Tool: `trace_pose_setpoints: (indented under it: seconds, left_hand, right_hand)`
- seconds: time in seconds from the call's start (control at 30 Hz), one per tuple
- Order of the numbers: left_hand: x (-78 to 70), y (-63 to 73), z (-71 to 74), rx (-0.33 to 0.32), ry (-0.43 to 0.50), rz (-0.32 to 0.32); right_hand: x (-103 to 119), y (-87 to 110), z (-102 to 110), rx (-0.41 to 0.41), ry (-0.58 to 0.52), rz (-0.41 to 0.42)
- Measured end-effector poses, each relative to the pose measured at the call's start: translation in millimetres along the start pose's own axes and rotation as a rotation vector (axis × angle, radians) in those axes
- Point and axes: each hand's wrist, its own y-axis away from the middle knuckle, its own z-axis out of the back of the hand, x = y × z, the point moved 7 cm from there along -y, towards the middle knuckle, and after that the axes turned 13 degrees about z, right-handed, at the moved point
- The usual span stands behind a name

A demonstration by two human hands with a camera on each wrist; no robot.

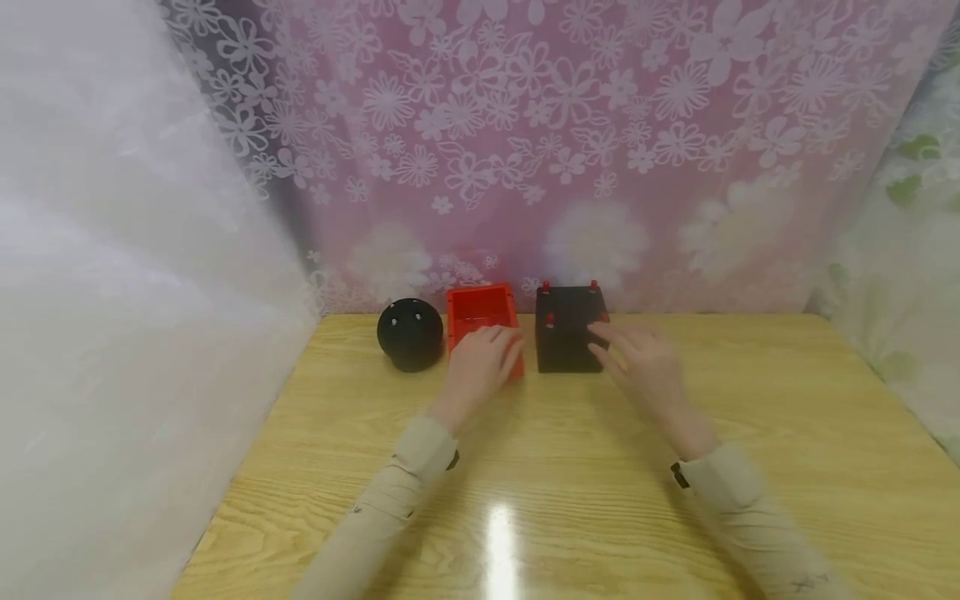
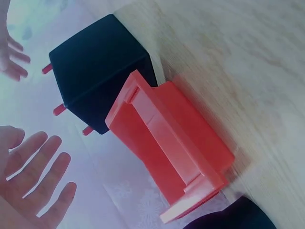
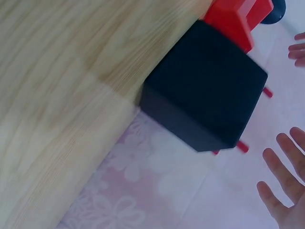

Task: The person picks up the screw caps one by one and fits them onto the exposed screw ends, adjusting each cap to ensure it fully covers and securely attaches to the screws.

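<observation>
A red open-topped box (image 1: 480, 304) stands near the back edge of the table. My left hand (image 1: 480, 362) hovers over its front part; in the left wrist view the fingers of this left hand (image 2: 35, 176) are spread and hold nothing. To the right stands a black box (image 1: 564, 346) with several red pegs sticking up from its top. Beside that box's right side is my right hand (image 1: 645, 362), its fingers apart. The right wrist view also shows the right hand (image 3: 288, 179) with straight fingers and nothing in them, a little away from the black box (image 3: 207, 86).
Left of the red box sits a rounded black object (image 1: 410, 335) with small pale studs on top. A pink flowered cloth (image 1: 525, 167) hangs right behind the wooden table (image 1: 570, 500). White sheeting (image 1: 135, 292) borders the left side, and a leaf-patterned sheet (image 1: 907, 275) the right.
</observation>
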Motion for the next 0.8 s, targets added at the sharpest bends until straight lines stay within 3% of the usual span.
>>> trace_pose_setpoints:
  seconds: [0.17, 0.33, 0.5, 0.63, 0.8]
  left_hand:
    - [2.0, 9.3, 15.4, -0.047, 0.037, 0.001]
    - [15.9, 10.8, 36.2, -0.160, 0.043, 0.017]
    - [43.5, 7.9, 51.9, -0.242, 0.046, 0.041]
    - [69.5, 7.3, 63.0, -0.266, 0.068, 0.068]
    - [106.4, 7.0, 67.8, -0.270, 0.049, 0.129]
  right_hand:
    - [15.9, -11.6, -8.3, 0.002, -0.022, 0.030]
    - [30.7, -29.4, -17.9, 0.003, -0.070, 0.064]
    - [42.3, -52.8, -38.2, 0.047, -0.099, 0.094]
    - [51.7, -70.3, -60.5, 0.104, -0.122, 0.102]
    - [61.3, -86.6, -89.6, 0.182, -0.155, 0.052]
